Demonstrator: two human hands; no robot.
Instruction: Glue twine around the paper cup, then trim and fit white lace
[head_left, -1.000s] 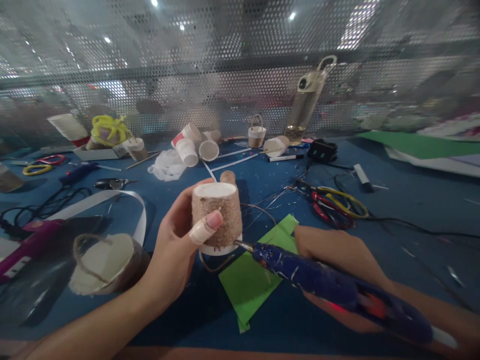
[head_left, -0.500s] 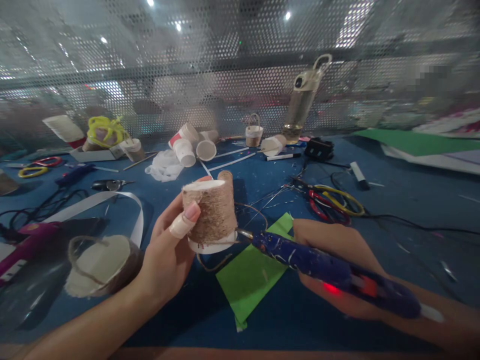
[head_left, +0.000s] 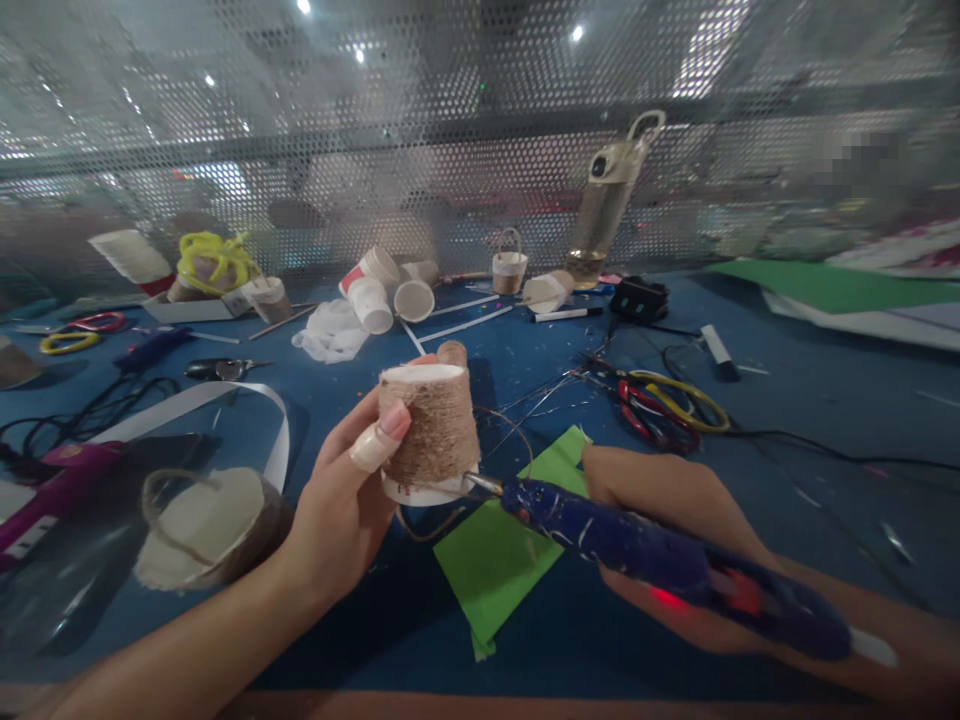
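My left hand [head_left: 349,490] is closed round a paper cup [head_left: 429,430] wrapped in brown twine, with a white band bare near its lower edge. A bandage circles the thumb. In my right hand [head_left: 675,500] is a blue hot glue gun [head_left: 622,540], a red light glowing on its side. Its metal nozzle points left and meets the cup's lower right edge, at the end of the twine wrapping. Loose twine [head_left: 431,530] curls below the cup. Behind the cup stands a twine roll [head_left: 453,354]. Green paper [head_left: 502,570] lies on the table beneath the nozzle.
At left are a twine-handled basket [head_left: 206,520], white ribbon [head_left: 217,395] and a purple glue gun [head_left: 60,490]. Several paper cups [head_left: 371,300] and a water bottle [head_left: 600,215] stand at the back. Scissors [head_left: 675,405] and a power adapter [head_left: 639,298] lie at right.
The cup has turned and shifted slightly right in my left hand. The glue gun's nozzle has moved a little down and left against the cup's lower edge.
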